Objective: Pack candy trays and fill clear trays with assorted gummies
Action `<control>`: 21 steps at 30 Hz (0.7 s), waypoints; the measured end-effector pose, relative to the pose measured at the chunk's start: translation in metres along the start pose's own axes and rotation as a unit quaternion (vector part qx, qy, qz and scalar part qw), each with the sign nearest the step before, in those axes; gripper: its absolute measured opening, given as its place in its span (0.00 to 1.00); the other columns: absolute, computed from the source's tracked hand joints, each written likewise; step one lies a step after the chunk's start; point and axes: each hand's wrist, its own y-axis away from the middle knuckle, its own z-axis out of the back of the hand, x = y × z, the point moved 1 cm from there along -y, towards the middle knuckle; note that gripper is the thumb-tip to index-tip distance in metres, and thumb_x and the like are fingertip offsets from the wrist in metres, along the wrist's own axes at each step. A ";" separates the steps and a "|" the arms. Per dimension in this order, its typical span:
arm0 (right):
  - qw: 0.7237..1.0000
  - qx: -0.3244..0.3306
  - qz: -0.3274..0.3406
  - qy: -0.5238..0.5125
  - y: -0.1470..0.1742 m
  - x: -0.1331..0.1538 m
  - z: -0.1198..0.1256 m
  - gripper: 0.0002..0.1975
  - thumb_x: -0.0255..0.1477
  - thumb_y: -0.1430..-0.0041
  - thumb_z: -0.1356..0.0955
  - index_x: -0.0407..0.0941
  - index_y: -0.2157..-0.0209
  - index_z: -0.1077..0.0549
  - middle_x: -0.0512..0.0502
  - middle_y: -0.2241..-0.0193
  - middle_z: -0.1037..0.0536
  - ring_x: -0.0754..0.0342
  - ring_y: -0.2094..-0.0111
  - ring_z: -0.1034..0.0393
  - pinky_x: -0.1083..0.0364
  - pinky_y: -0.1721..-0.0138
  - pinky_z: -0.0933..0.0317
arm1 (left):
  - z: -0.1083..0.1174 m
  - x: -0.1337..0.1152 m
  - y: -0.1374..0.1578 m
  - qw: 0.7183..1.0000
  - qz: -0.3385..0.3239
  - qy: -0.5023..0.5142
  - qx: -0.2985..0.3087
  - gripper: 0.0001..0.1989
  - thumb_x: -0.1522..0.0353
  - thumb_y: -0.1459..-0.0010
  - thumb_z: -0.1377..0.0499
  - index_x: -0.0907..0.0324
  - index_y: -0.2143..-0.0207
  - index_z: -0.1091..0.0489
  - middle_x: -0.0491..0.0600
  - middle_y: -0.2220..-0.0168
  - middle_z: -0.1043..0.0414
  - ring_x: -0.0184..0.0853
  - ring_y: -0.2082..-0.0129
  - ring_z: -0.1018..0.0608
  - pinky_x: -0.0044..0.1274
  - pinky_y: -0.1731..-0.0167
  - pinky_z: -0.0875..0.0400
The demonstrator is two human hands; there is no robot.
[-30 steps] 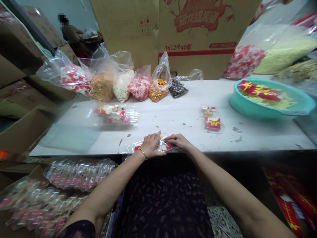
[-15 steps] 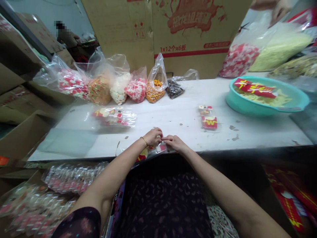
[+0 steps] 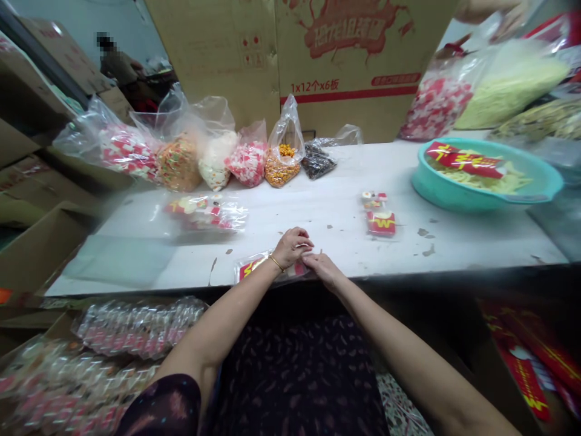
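Note:
A clear plastic packet with a red and yellow piece inside lies at the table's front edge, partly under my left wrist. My left hand, with a bracelet at the wrist, curls its fingers over the packet's right end. Touching it from the other side, my right hand pinches the same end of the packet. To the right lies another filled packet with a red and yellow piece. A pile of similar packets rests to the left, above a stack of flat clear bags.
Along the back stand several bags of small pieces. A turquoise basin holds pale pieces and a red packet. Large cartons rise behind. Finished-looking packets fill a box below left. Another person's hand is at upper right.
My hands have shifted slightly right and up with the packet, which now lies flatter on the table edge. My left hand's fingers have moved over its right end.

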 end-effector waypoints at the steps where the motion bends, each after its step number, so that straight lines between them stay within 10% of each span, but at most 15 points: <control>1: 1.000 -0.001 0.004 0.021 0.000 0.000 0.004 0.14 0.37 0.57 0.37 0.43 0.86 0.39 0.56 0.86 0.42 0.62 0.81 0.51 0.59 0.78 0.55 | 0.005 0.002 0.005 1.000 0.012 -0.010 0.002 0.14 0.66 0.52 0.42 0.59 0.61 0.29 0.52 0.59 0.34 0.36 0.57 0.32 0.29 0.54 0.38; 6: 0.993 -0.013 -0.021 0.116 -0.001 0.003 0.021 0.21 0.45 0.54 0.39 0.42 0.84 0.34 0.54 0.87 0.40 0.60 0.82 0.46 0.58 0.79 0.53 | 0.026 0.010 0.054 0.971 0.113 -0.179 0.110 0.50 0.50 0.69 0.37 0.58 0.43 0.47 0.61 0.45 0.45 0.52 0.47 0.41 0.42 0.49 0.49; 15: 0.923 -0.089 0.141 0.347 0.008 0.019 0.061 0.17 0.40 0.47 0.40 0.45 0.66 0.26 0.45 0.64 0.24 0.51 0.62 0.31 0.54 0.60 0.40 | 0.090 0.044 0.117 0.926 0.111 -0.317 0.171 0.48 0.58 0.68 0.36 0.54 0.42 0.49 0.57 0.45 0.45 0.49 0.48 0.40 0.41 0.47 0.55; 21: 0.766 -0.281 0.157 0.556 0.010 -0.003 0.175 0.19 0.37 0.46 0.41 0.39 0.61 0.27 0.34 0.57 0.28 0.46 0.54 0.35 0.53 0.54 0.43 | 0.140 0.104 0.135 0.911 0.194 -0.324 0.165 0.37 0.65 0.57 0.42 0.49 0.43 0.49 0.52 0.40 0.51 0.47 0.41 0.48 0.42 0.46 0.56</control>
